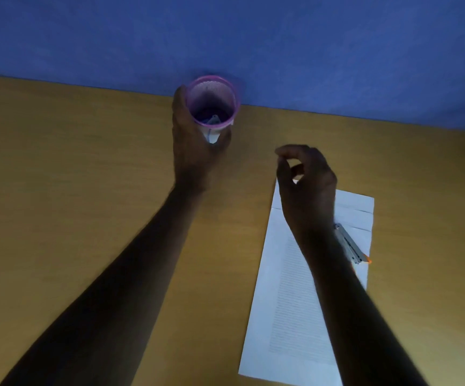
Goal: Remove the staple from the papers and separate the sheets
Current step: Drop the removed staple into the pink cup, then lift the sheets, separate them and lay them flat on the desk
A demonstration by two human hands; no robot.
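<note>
Left hand (195,140) grips pink mesh cup (212,101), upper centre. Right hand (306,185), thumb and forefinger pinched, contents indiscernible, above papers (289,302), lower right on desk (86,162).

A pink mesh pen cup (212,100) stands at the far edge of the wooden desk (58,174), right up against the blue partition wall (253,37) behind it. Looking down into the cup, its mesh side shows purple in the dim light, and there is something small and pale lying at the bottom, too dark to name. A white piece, maybe paper (211,135), shows just below the cup's near rim. The desk top is a warm yellow-brown with a faint wood grain
</note>
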